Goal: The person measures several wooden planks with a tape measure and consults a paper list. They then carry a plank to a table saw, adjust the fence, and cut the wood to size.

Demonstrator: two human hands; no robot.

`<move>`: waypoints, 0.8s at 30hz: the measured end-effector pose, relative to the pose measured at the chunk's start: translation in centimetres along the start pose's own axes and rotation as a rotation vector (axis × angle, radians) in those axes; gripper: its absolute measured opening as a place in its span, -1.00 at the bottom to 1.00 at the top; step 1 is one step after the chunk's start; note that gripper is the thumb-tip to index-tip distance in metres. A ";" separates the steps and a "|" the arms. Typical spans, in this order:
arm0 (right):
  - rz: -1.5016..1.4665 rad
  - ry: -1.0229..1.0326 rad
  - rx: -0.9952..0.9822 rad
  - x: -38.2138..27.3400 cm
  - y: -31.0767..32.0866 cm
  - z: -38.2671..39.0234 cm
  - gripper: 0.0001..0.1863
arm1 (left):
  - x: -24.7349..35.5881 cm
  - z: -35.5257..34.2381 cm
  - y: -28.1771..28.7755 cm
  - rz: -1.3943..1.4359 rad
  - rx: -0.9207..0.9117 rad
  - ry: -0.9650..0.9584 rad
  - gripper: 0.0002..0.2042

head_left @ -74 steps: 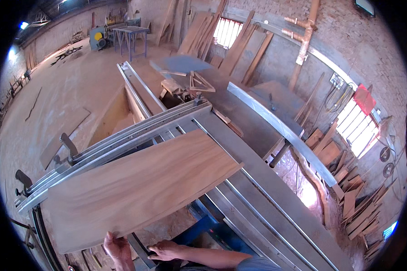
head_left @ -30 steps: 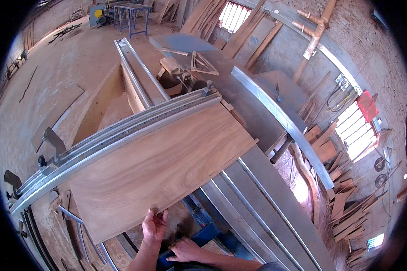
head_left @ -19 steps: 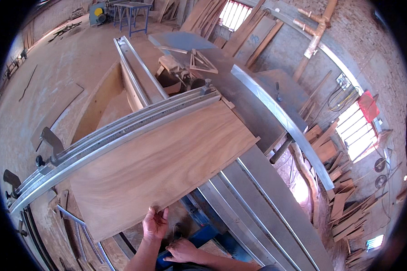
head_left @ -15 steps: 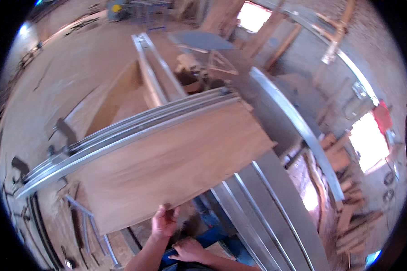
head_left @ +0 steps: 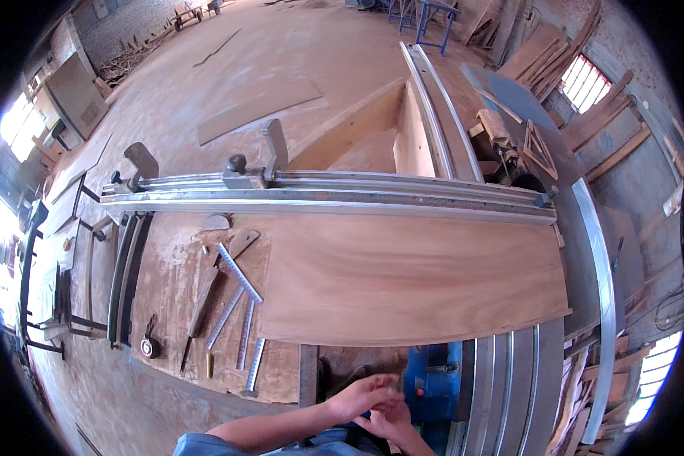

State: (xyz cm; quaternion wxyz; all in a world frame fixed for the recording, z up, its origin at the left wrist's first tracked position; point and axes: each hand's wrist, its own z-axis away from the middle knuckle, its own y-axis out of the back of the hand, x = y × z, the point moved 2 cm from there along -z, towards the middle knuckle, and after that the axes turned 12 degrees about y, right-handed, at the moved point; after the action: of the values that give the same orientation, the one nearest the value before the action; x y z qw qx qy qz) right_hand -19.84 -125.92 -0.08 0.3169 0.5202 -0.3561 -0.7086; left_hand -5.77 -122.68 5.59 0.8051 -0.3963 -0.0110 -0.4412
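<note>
My left hand [head_left: 363,397] and my right hand [head_left: 391,422] meet low in front of me, just short of a wooden board's near edge. The left one lies over the right, fingers loosely stretched, with nothing visible in them. Most of the right hand's fingers are hidden or blurred. The wide brown board [head_left: 418,277] lies flat against a long metal fence [head_left: 334,199], untouched by either hand. Just right of my hands is a blue machine part [head_left: 433,380]. A grooved grey metal table [head_left: 513,380] extends under the board's right end.
On a worn panel [head_left: 159,266] at left lie a zigzag folding rule [head_left: 245,334], a dark-handled long tool [head_left: 201,311] and a round tape measure [head_left: 150,347]. Two stops [head_left: 272,148] stand up from the fence. A curved-looking metal strip [head_left: 596,281] edges the right side.
My left hand has left the board's near edge and joined my right hand, farther right. The view has turned and levelled, bringing the panel of tools into sight. The board now lies along the fence.
</note>
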 end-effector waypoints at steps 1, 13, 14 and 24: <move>-0.076 -0.062 0.004 0.0 0.0 0.0 -0.33 | -0.4 1.5 0.7 -0.086 -0.022 -0.005 -0.55; -0.142 -0.197 -0.278 -0.5 2.4 -0.1 -0.35 | -3.3 19.9 5.8 -0.320 0.684 -0.102 -0.61; -0.195 -0.202 -0.288 -0.5 2.5 0.2 -0.35 | -4.2 18.6 6.0 -0.289 0.702 -0.284 -0.69; -0.282 -0.003 0.036 0.2 0.7 1.9 -0.38 | 11.7 4.0 -1.5 -1.244 0.734 -0.690 -0.61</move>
State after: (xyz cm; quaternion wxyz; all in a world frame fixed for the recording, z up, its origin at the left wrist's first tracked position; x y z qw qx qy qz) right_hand -21.68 -126.12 0.78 0.2041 0.5696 -0.2928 -0.7404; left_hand 1.65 -128.76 13.58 0.4418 -0.1415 -0.6227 -0.6301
